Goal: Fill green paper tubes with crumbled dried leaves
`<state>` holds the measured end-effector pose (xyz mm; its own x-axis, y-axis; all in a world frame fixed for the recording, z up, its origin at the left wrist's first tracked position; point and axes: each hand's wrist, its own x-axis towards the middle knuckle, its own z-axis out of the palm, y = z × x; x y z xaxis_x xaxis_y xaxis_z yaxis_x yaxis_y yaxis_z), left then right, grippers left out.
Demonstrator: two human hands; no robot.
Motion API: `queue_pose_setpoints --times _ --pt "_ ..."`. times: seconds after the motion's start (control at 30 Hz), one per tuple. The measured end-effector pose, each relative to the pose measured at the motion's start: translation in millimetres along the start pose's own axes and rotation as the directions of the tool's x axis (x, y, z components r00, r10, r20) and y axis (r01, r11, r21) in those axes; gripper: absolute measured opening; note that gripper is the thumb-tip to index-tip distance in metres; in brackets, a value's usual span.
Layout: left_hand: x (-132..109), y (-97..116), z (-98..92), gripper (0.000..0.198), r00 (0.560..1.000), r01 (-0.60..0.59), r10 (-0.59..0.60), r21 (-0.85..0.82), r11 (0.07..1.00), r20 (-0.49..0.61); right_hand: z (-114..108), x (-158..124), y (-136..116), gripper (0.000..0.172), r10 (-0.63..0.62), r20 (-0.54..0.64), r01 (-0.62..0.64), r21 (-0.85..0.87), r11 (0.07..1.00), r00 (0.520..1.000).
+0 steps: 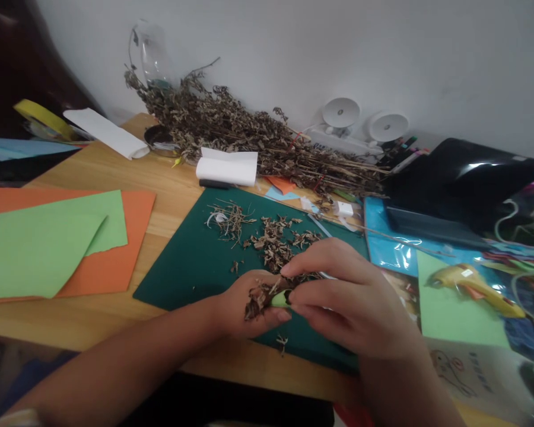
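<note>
Above the green cutting mat (173, 267), my left hand (244, 296) is curled, palm up, around a small light green paper piece (279, 299) and a heap of crumbled dried leaves (258, 298). My right hand (347, 296) comes in from the right, its thumb and fingertips pinched together at the paper's end on a dark bit of dried leaf (287, 296). Its fingers cover part of the paper, so I cannot tell the paper's full shape. More dried leaves (276, 243) are scattered on the mat just beyond both hands, beside a small pile of thin stems (232, 220).
A long bundle of dried plants (249, 130) lies along the wall behind a white paper roll (226, 168). Green sheets (35, 249) and orange sheets (129, 249) cover the left side. At right are a yellow glue gun (476, 287), cables and a black device (471, 184).
</note>
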<state>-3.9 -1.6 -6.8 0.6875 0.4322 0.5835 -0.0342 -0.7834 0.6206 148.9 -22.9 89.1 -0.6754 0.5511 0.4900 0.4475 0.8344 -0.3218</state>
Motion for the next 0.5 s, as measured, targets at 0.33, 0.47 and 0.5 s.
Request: queue_pose_setpoints --times 0.33,0.47,0.5 --pt "1.7 0.0 -0.6 0.035 0.996 -0.067 0.067 0.004 0.998 -0.054 -2.6 -1.5 5.3 0.008 -0.011 0.06 0.01 0.017 1.0 0.998" --pt "0.9 -1.2 0.5 0.037 0.993 -0.09 0.094 0.056 0.994 -0.069 -3.7 2.1 2.3 0.015 -0.021 0.133 0.019 0.013 1.0 0.991" --pt "0.7 -1.4 0.5 0.04 0.996 -0.085 0.088 0.077 0.993 -0.034 -3.7 3.3 1.0 0.016 -0.019 0.149 0.018 0.005 1.0 0.989"
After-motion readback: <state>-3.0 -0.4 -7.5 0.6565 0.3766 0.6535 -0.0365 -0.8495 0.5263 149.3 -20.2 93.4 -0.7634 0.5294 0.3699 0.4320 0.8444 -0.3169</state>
